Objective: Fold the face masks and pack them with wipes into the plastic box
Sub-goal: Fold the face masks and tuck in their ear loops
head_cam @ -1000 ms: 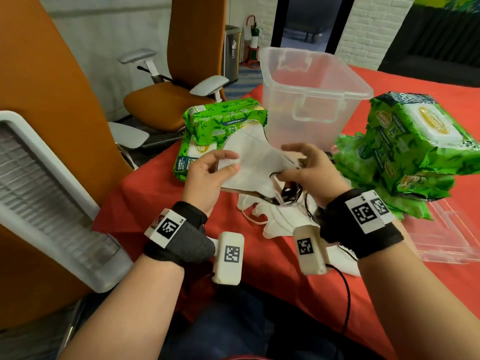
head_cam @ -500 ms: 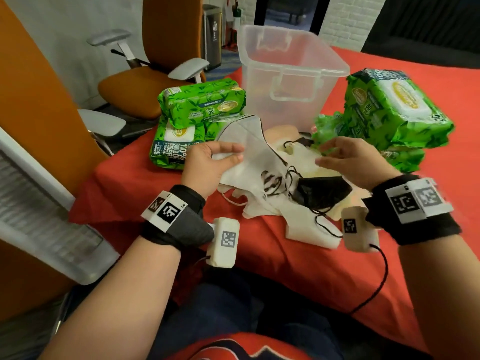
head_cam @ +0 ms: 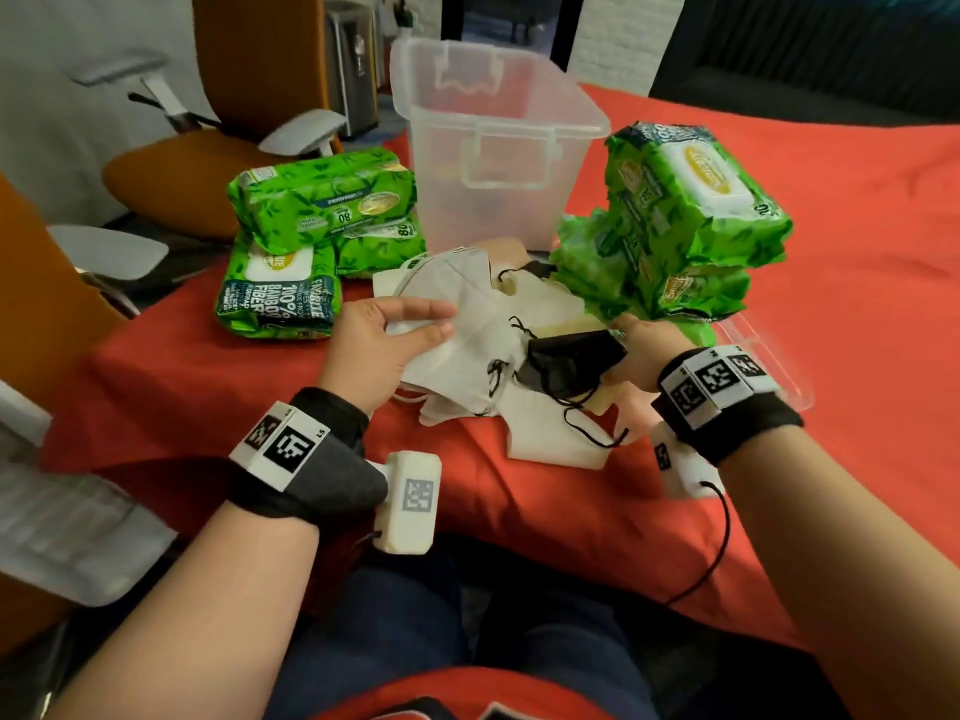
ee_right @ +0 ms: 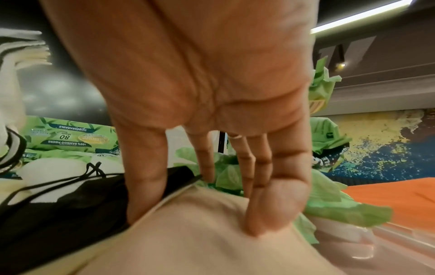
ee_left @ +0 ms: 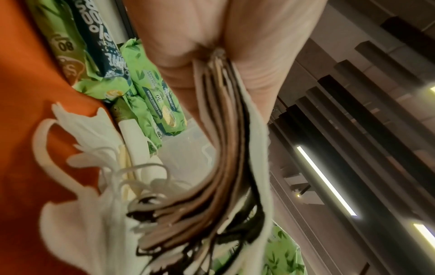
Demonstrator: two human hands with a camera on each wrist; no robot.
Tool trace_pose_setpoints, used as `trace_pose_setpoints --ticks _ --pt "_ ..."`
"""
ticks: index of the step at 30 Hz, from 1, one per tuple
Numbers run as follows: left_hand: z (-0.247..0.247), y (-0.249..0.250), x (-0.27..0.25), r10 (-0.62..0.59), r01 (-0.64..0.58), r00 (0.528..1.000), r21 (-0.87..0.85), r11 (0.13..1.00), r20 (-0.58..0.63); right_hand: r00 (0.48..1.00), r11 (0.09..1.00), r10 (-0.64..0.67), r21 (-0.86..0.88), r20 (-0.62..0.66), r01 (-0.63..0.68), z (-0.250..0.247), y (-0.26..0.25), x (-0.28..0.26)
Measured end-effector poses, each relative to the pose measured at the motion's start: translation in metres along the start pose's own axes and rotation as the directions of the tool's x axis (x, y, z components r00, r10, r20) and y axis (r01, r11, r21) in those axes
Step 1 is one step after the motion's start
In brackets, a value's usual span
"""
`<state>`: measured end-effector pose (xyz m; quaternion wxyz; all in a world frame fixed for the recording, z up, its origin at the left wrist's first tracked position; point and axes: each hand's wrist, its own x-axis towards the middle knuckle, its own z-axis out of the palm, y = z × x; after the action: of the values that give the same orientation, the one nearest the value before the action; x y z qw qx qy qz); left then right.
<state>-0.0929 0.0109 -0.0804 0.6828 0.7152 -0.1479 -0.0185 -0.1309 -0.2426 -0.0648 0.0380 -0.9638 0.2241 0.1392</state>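
Note:
On the red tablecloth lies a heap of loose face masks (head_cam: 550,433), white, beige and black. My left hand (head_cam: 449,320) pinches a stack of folded masks (ee_left: 223,148) between thumb and fingers, a white mask (head_cam: 467,314) uppermost. My right hand (head_cam: 628,335) is down on the heap. Its thumb lies on a black mask (ee_right: 58,204) and its fingertips press into a beige mask (ee_right: 200,241), whose raised edge is caught between them. The clear plastic box (head_cam: 504,129) stands open behind the heap. Green wipe packs sit to its left (head_cam: 322,200) and right (head_cam: 696,200).
A clear lid (head_cam: 763,356) lies flat on the cloth right of my right wrist. Orange office chairs (head_cam: 171,168) stand past the table's left edge. Bare red cloth (head_cam: 857,252) stretches to the right and towards me.
My right hand let go of the white stack, swung right and dropped onto the black and beige masks. The left hand kept the stack and lowered it slightly. The camera tipped down.

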Motion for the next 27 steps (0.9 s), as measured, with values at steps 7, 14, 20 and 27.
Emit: trace_pose_setpoints --ticks 7,14,20,27 --pt "-0.002 0.0 -0.004 -0.012 0.012 1.0 -0.006 1.0 -0.014 0.998 1.0 0.019 0.01 -0.054 -0.019 -0.007 -0.008 0.001" --pt "-0.001 0.0 -0.005 0.06 -0.038 0.992 0.193 0.98 -0.112 0.953 0.927 0.004 0.359 -0.302 0.11 -0.041 -0.03 -0.015" --pt "0.016 0.016 -0.004 0.114 -0.098 0.993 0.284 0.954 -0.041 0.845 0.724 -0.332 0.46 -0.419 0.513 -0.06 -0.074 -0.042" --pt "0.011 0.015 0.003 0.108 -0.093 0.99 0.159 0.983 -0.087 0.78 0.605 -0.477 0.492 -0.406 0.626 -0.043 -0.1 -0.042"
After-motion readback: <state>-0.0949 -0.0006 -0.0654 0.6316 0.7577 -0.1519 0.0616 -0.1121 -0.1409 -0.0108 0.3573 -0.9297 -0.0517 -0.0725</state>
